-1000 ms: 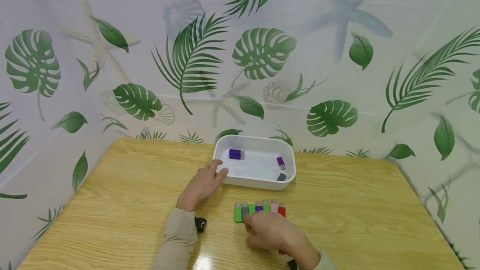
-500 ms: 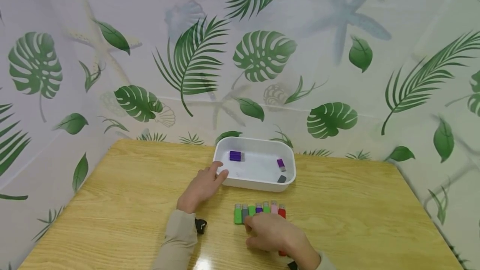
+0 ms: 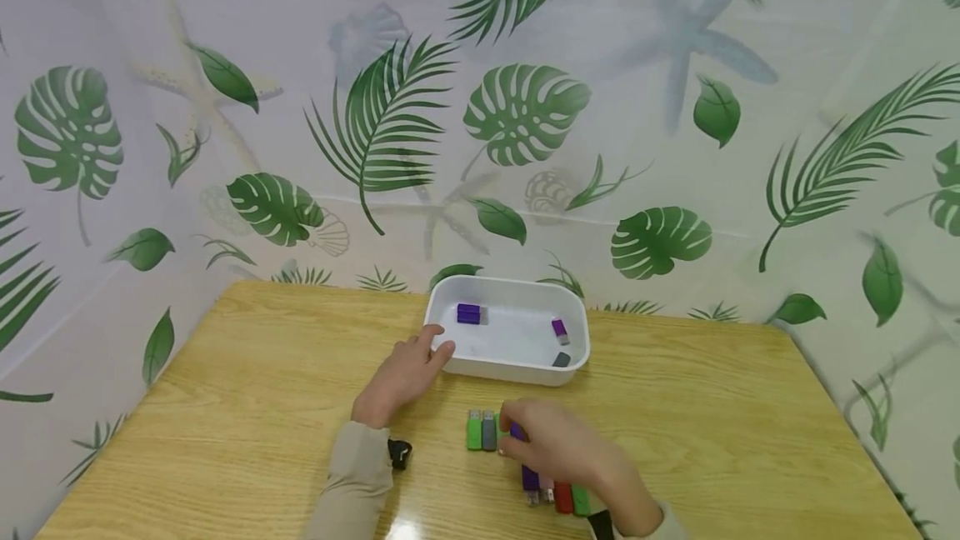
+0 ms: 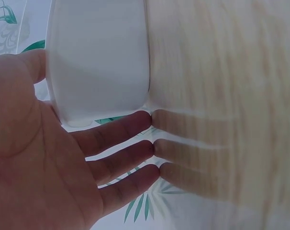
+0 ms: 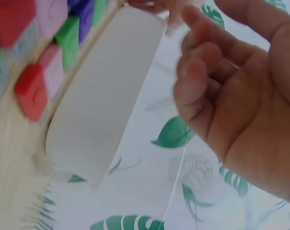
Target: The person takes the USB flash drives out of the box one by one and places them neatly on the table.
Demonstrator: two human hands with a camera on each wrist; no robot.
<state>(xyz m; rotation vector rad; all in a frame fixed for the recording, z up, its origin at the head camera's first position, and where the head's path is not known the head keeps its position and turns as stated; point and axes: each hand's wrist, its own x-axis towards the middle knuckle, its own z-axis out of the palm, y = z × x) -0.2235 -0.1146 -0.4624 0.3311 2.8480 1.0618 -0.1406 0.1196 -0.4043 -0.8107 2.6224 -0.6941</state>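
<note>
In the head view my left hand rests against the left end of a white plastic tray. Its fingers look straight in the left wrist view, beside the tray's end wall. My right hand hovers over USB flash drives lined up on the table, fingers loosely bent. Nothing shows in that hand in the right wrist view. A green flash drive and a grey flash drive lie left of it. Below it show a purple flash drive, a red one and a green one. The hand hides part of the rows.
Inside the tray lie purple flash drives at left, another purple drive at right and a small dark grey piece. The wooden table backs onto a leaf-print sheet.
My right hand has moved slightly up and right, uncovering the purple, red and green drives in the nearer row. The left hand stays at the tray.
</note>
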